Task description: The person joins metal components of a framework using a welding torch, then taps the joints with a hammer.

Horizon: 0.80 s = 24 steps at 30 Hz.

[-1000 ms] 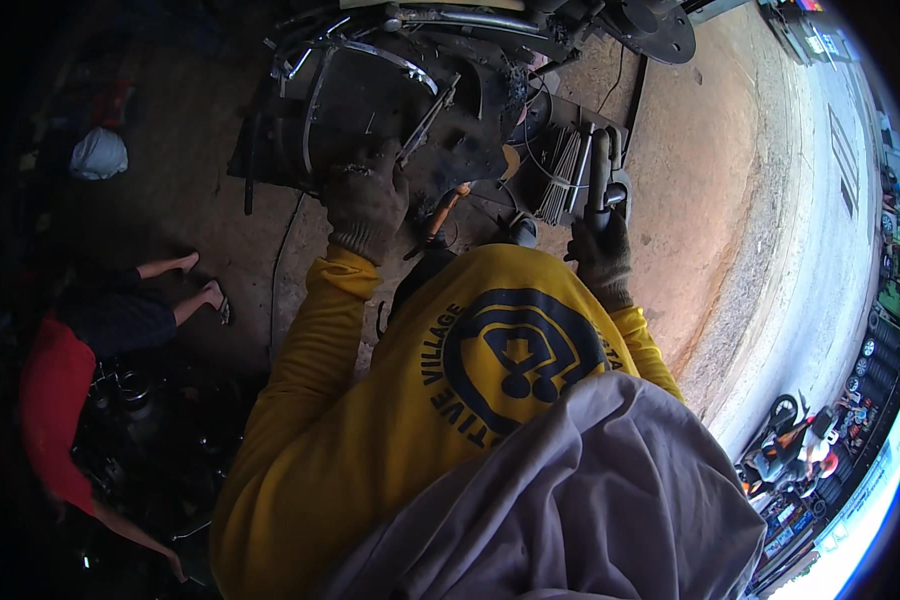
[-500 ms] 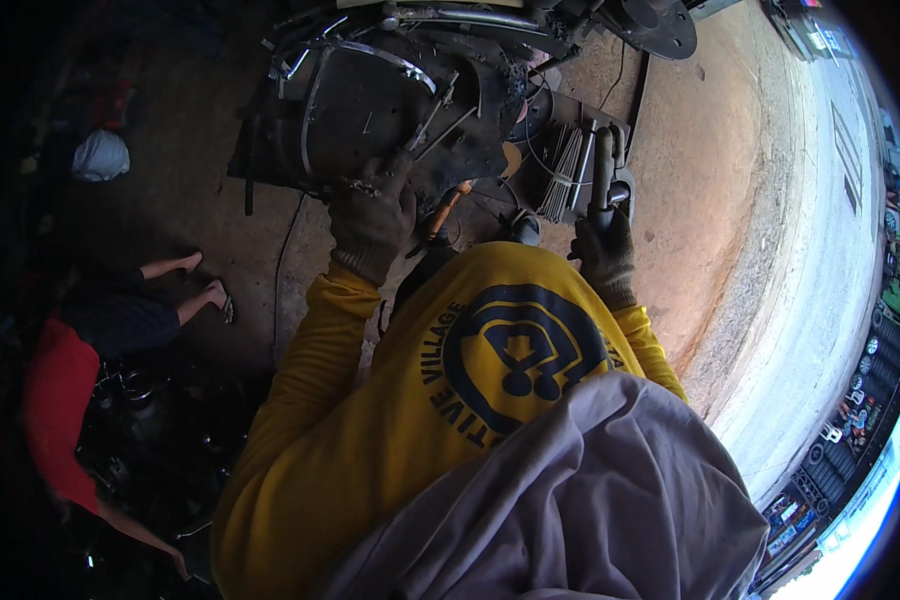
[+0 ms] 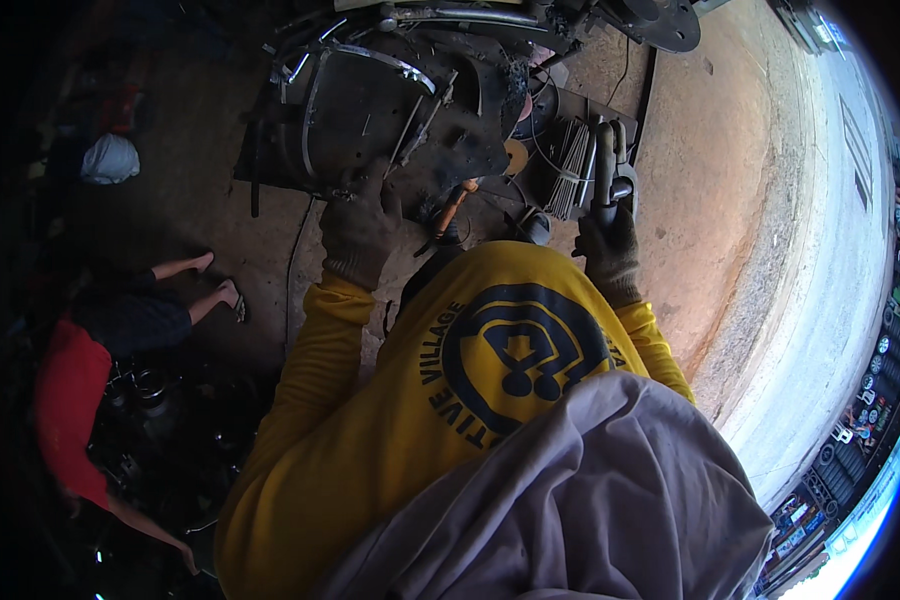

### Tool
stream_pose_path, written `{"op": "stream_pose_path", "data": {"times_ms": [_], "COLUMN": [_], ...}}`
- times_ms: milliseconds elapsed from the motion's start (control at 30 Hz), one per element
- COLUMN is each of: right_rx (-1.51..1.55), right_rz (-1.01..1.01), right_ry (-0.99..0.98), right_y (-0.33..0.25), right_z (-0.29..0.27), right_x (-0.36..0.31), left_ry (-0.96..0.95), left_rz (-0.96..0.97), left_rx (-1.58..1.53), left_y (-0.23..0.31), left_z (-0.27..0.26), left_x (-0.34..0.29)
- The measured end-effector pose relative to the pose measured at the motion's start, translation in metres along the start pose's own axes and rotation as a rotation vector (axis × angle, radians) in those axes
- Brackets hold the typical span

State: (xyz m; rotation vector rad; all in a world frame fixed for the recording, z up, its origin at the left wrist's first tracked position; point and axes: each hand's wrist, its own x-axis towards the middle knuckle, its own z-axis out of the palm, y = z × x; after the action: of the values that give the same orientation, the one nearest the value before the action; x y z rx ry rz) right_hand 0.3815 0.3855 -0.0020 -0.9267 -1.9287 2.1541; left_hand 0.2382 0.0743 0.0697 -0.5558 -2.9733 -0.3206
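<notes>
My left hand (image 3: 361,238), in a dark work glove, is closed at the near edge of a dark steel plate bench (image 3: 355,110). A thin metal rod (image 3: 403,135) runs up from its fingertips over the plate, beside a second rod-like piece. A curved metal strip frame (image 3: 311,115) lies on the plate. On the right, my gloved right hand (image 3: 608,250) is wrapped round the lower end of a thick grey metal tool (image 3: 605,165) with a bent, looped upper end. Its exact kind I cannot make out.
An orange-handled tool (image 3: 453,208) hangs by the bench's near edge. A bundle of thin rods (image 3: 571,165) lies beside a tan disc (image 3: 515,157). At lower left, a person in red (image 3: 70,400) bends over dark machinery. A pale bag (image 3: 110,160) sits far left.
My left hand has drawn slightly left and down, and the thin rod has swung to a steeper angle. My right hand keeps its grip on the metal tool.
</notes>
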Motion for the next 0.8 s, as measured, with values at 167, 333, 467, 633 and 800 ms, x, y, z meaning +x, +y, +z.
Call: {"op": "stream_pose_path", "data": {"times_ms": [167,333,467,633,800], "right_rx": [-0.003,-0.041,0.014,0.043,0.045], "right_rz": [0.024,0.017,0.012,0.035,0.041], "right_ry": [0.016,0.034,0.026,0.055,0.067], "right_y": [0.004,0.016,0.023,0.026,0.024], "right_z": [-0.002,-0.010,-0.017,-0.023,-0.030], "right_x": [-0.001,0.002,0.003,0.003,0.005], "left_ry": [0.062,-0.019,-0.044,-0.027,-0.076], "left_rz": [-0.013,-0.054,-0.155,-0.131,-0.113], "left_rx": [-0.014,0.106,0.052,0.197,0.339], "left_y": [-0.002,-0.007,0.002,-0.001,0.017], "left_z": [0.000,0.004,0.000,0.006,-0.008], "left_x": [-0.003,0.005,0.018,0.022,0.026]}}
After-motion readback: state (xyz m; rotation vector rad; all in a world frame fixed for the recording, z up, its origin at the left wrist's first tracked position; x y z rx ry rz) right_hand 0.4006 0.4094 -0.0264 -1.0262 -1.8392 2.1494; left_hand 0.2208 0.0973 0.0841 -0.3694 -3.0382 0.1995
